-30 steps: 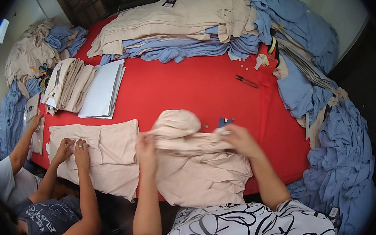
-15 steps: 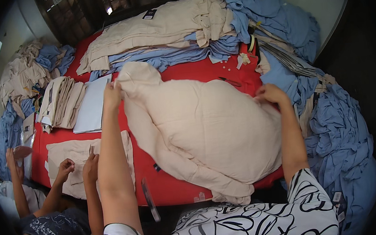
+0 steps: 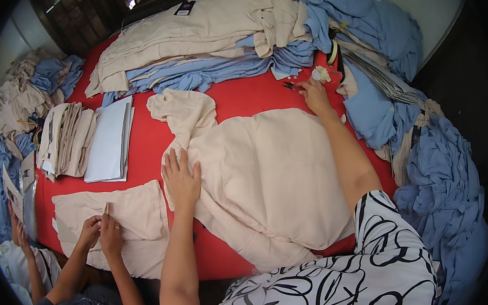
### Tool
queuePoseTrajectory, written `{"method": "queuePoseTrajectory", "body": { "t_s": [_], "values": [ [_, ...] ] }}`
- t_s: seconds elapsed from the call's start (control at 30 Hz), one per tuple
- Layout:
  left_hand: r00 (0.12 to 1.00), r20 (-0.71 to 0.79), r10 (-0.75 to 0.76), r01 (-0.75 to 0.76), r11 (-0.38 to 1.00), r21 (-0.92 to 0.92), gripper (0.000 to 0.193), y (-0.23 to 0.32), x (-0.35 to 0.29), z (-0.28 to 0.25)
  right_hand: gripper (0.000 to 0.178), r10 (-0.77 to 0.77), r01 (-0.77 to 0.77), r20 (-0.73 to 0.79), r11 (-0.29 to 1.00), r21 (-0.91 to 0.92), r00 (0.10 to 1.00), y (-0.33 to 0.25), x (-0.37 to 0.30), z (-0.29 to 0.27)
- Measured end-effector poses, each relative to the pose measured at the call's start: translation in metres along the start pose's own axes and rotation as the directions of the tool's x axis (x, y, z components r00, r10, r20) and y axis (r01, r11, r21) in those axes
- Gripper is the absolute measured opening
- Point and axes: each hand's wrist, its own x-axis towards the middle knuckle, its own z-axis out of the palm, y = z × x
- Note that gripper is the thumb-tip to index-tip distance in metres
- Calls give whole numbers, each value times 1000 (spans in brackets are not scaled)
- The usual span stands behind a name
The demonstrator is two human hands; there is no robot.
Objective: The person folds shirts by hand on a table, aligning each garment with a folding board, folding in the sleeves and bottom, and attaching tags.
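A cream shirt (image 3: 279, 167) is spread in loose folds on the red-covered table before me, one sleeve bunched at its upper left. My left hand (image 3: 182, 180) lies flat on the shirt's left side, palm down, fingers apart. Beyond the shirt's far right edge, my right hand (image 3: 314, 95) has its fingers closed around a small pair of thread snips (image 3: 290, 86). The dark tips point left, out of the fingers; the rest of the tool is mostly hidden.
Cream and blue garment piles (image 3: 195, 41) line the far edge; blue clothing (image 3: 443, 177) heaps at right. Folded cream garments (image 3: 66, 140) and white sheets (image 3: 110, 141) stand at left. A co-worker's hands (image 3: 102, 229) work over another cream garment (image 3: 140, 218); another person sits farther left.
My right hand has left the shirt's right edge, reached farther away and taken hold of the snips. My left hand has let go of the sleeve and flattened onto the shirt, which has settled.
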Motion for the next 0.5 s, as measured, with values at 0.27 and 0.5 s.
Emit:
{"method": "queuePoseTrajectory", "body": {
  "t_s": [0.27, 0.5],
  "values": [
    [1000, -10, -22, 22, 999, -34, 52, -4, -1, -3, 28, 171, -199, -355, 979, -44, 919, -22, 1, 18],
    [952, -95, -291, 238, 898, -369, 47, -23, 25, 3, 37, 329, -354, -134, 896, -267, 935, -56, -28, -26]
  ]
}}
